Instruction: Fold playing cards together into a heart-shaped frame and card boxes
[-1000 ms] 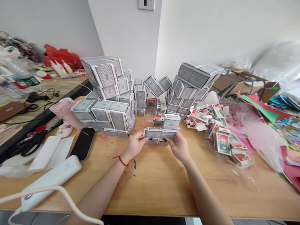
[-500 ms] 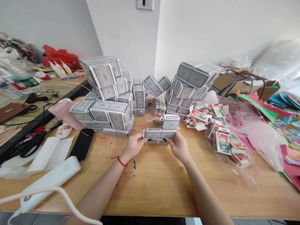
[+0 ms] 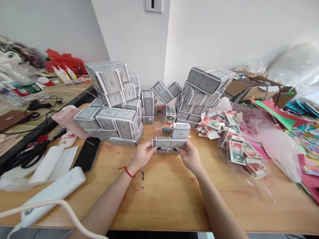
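Note:
Between my two hands is a small structure of folded playing cards (image 3: pixel 169 142), grey and patterned, with a taller block (image 3: pixel 180 131) at its right rear. My left hand (image 3: pixel 144 153), a red string at its wrist, pinches the left end, thumb on the near face. At the right end, my right hand (image 3: pixel 190 155) grips it the same way. Both hands are just above or on the wooden table (image 3: pixel 169 192); I cannot tell which. Behind stand stacked playing-card blocks, one pile on the left (image 3: pixel 117 119) and another on the right (image 3: pixel 199 96).
Opened card boxes (image 3: pixel 235 151) lie to the right beside clear plastic and coloured paper (image 3: pixel 276 113). On the left are a black phone (image 3: pixel 87 153), a white paper roll (image 3: pixel 47 164), scissors (image 3: pixel 35 154) and a white device (image 3: pixel 53 196) with a cable.
The card structure has shifted very slightly left in my hands, and my thumbs have moved a little on its near face. Everything else stays the same.

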A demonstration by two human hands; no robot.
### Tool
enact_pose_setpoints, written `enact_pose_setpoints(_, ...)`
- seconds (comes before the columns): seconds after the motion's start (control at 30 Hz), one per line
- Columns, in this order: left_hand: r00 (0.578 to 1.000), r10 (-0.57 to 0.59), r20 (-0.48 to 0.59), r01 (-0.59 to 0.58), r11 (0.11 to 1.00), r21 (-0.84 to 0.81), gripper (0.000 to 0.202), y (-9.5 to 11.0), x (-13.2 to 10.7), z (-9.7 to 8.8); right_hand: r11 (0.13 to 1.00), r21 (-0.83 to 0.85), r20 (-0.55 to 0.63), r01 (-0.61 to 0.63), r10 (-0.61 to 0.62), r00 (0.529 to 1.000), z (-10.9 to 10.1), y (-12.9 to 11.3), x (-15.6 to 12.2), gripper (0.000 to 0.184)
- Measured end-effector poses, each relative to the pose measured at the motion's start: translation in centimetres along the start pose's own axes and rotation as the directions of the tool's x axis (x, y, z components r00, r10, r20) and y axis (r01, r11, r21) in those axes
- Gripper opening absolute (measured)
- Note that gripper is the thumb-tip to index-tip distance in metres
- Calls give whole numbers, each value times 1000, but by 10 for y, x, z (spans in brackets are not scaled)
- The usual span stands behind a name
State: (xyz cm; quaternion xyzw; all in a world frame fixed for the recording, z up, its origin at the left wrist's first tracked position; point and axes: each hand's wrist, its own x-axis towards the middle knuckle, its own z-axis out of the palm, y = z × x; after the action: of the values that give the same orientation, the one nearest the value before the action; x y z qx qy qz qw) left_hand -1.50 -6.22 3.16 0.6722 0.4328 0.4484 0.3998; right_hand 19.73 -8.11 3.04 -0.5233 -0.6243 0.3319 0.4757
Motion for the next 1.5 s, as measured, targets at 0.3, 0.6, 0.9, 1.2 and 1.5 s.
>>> enact_pose_setpoints(0.3, 996, 93, 11, -93, 983, 158, 10, -1, 0, -2, 999, -53, 0, 0, 0, 1000, -8, -6, 1, 15)
enact_pose_setpoints(0.6, 998, 51, 45, -54, 996, 68, 21, -1, 2, 1, 990, -142, 19, 24, -22, 1000, -9, -2, 2, 10)
enact_pose_setpoints(0.9, 992, 127, 11, -127, 981, 144, 7, -6, 2, -1, 984, -177, 50, 36, -28, 998, -11, 0, 4, 9)
enact_pose_setpoints(1.2, 989, 147, 25, -149, 970, 193, 7, -8, 4, -3, 956, -258, -6, 137, -144, 990, -11, -5, 4, 4)
enact_pose_setpoints(1.5, 995, 91, 47, -98, 980, 175, 15, 0, 3, -2, 953, -274, -5, 131, -138, 990, -12, 3, 6, 12)
